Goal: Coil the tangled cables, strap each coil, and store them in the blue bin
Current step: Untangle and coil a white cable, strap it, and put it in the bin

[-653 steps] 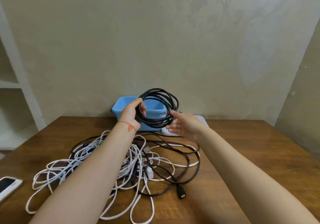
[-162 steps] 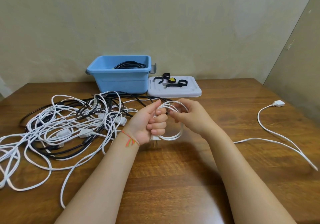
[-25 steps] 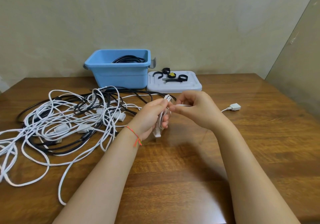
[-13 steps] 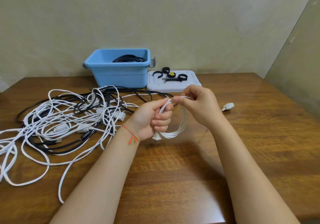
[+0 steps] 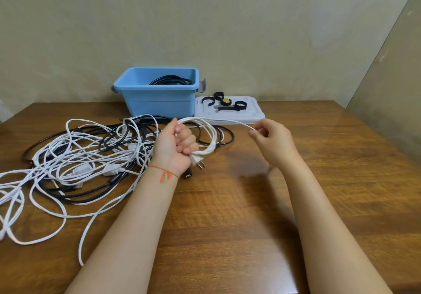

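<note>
My left hand [image 5: 176, 148] grips a small coil of white cable [image 5: 210, 136] above the table; its two-pin plug [image 5: 197, 160] sticks out below my fist. My right hand [image 5: 271, 141] pinches the free end of that same cable, stretched out to the right of the coil. A tangle of white and black cables [image 5: 79, 157] lies on the table to the left. The blue bin [image 5: 159, 95] stands at the back with a black coil [image 5: 169, 80] inside. Black straps [image 5: 224, 103] lie on the white lid [image 5: 250, 115] beside the bin.
The wooden table [image 5: 296, 202] runs to the wall at the back and to a panel on the right. A black connector [image 5: 188, 175] lies just under my left wrist. Loose white loops reach the table's left edge.
My right hand has moved out to the right, drawing the cable's last stretch taut from the coil. The white end connector that lay on the table to the right is gone from view.
</note>
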